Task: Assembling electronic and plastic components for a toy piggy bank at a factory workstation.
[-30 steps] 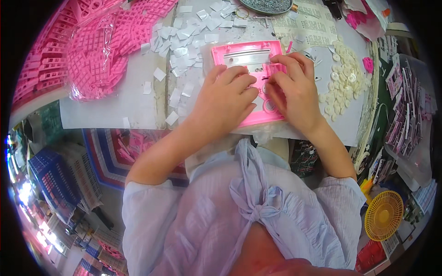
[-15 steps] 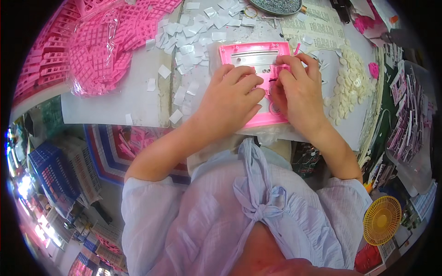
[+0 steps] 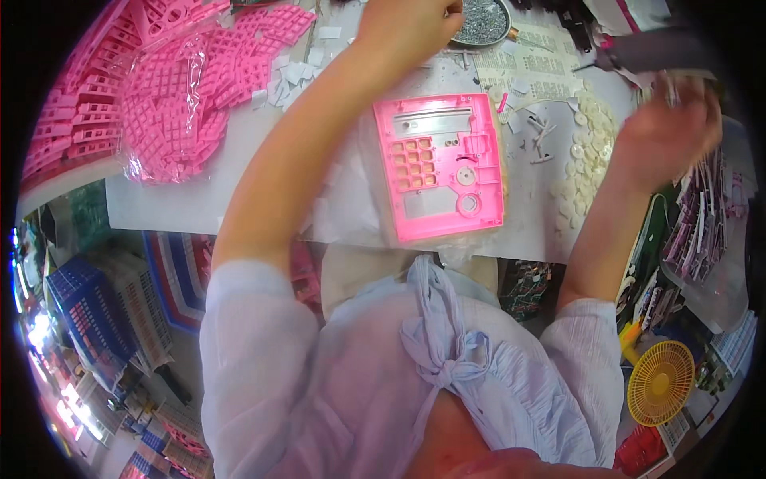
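White-covered work surface (image 3: 167, 203) carries pink grid-like parts (image 3: 243, 56) heaped toward its left end and pale round discs (image 3: 594, 144) along its right side. Near the middle of its front edge lies a pink casing (image 3: 443, 168), hollow side up, apart from both hands. By the far edge, the left hand (image 3: 415, 24) is at a round dish (image 3: 508, 30) of small metal pieces; I cannot tell whether it pinches any. Toward the far right corner, the blurred right hand (image 3: 670, 132) is at a dark tool (image 3: 666, 49); I cannot tell its grip.
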`<state>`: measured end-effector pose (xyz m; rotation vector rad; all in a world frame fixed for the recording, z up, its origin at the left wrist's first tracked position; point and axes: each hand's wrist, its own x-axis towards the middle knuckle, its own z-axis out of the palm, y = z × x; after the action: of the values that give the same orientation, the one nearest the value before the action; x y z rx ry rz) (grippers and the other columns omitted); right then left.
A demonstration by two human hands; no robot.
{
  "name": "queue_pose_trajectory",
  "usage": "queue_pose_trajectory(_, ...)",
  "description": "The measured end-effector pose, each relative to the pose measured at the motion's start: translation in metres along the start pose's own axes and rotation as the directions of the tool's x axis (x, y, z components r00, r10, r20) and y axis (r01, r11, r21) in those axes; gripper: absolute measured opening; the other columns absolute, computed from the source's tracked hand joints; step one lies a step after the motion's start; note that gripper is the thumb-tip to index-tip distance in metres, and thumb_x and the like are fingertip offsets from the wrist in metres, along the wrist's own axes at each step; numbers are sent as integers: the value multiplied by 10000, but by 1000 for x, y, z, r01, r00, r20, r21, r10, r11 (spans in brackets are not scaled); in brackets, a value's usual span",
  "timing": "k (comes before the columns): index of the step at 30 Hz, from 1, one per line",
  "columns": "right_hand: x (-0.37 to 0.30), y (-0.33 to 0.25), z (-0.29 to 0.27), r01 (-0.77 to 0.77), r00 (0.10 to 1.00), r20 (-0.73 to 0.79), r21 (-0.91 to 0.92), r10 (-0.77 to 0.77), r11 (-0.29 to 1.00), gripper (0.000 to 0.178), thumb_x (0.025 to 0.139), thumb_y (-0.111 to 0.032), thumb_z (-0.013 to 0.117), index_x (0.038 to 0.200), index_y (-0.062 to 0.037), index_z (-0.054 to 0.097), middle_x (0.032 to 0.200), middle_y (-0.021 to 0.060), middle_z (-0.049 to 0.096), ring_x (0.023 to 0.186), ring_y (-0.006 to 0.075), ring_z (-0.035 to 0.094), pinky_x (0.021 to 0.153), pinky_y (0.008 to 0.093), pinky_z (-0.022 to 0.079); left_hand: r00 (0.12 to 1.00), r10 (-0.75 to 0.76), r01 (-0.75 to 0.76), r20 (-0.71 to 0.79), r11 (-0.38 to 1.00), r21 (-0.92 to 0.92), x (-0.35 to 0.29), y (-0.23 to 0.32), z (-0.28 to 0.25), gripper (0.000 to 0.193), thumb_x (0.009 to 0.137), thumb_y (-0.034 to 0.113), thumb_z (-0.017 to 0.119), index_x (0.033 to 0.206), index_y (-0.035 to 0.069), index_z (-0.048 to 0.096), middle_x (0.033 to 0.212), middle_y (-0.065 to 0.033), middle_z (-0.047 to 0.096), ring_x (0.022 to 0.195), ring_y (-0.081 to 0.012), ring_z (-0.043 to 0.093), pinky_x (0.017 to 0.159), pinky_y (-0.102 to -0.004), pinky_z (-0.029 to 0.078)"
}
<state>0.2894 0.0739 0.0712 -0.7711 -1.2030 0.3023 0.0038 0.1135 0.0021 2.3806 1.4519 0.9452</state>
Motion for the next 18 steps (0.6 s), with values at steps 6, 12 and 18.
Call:
queue_pose_trajectory(6, 12, -16, 72, -624, 621, 739, 265, 261, 735, 467, 902, -158, 717, 1297, 23, 547, 981, 158, 677, 872, 221, 670, 794, 352, 539, 970, 14, -102, 244, 930, 354, 42, -24, 66, 203, 821, 221, 602, 832, 119, 777, 884, -130, 743, 876, -300, 705, 798, -522, 456)
queue_pose_trajectory(12, 2, -6, 76, -654, 577, 763, 217, 292, 725, 405, 879, -137, 722, 1208, 25, 550, 931, 137, 674, 802, 228, 673, 710, 339, 548, 941, -4, -132, 337, 916, 380, 54, -8, 58, 213, 865, 246, 583, 865, 128, 761, 866, -127, 743, 860, -298, 707, 784, -520, 452)
queue_pose_trajectory(18, -28, -34, 38, -521, 653, 682, 89, 330, 849, 464, 991, -250, 579, 1393, -40, 481, 832, 34, 613, 779, 188, 602, 662, 347, 532, 948, 56, 64, 313, 931, -359, -22, 36, -15, 185, 862, 258, 712, 848, 74, 696, 821, -80, 693, 813, -291, 675, 741, -413, 523)
